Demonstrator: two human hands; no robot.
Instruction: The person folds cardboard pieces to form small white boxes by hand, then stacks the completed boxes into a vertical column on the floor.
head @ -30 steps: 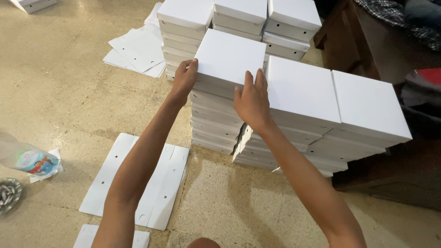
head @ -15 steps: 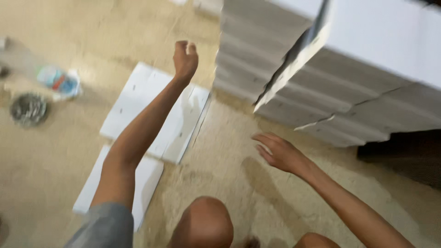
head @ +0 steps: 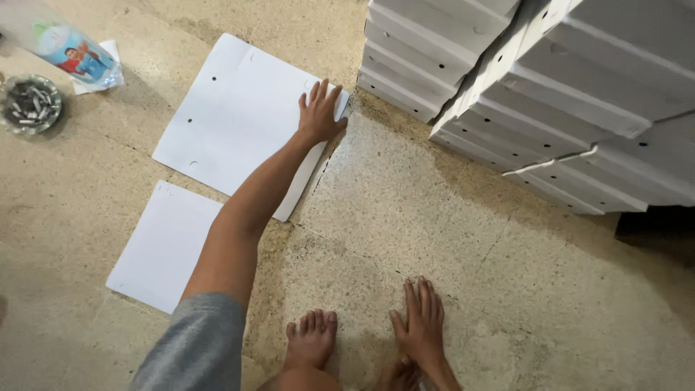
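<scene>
A flat white cardboard sheet [head: 232, 116], lying on the floor just left of the stacked white boxes [head: 521, 80], is pressed under the left hand [head: 319, 112], fingers spread; the right hand [head: 420, 329] is planted flat, fingers together. The leaning stacks could be toppled if knocked.

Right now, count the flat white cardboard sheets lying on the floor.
2. The larger sheet lies under the left hand, near the box stacks. The smaller sheet lies nearer, partly behind the left arm. More may be stacked beneath either.
</scene>
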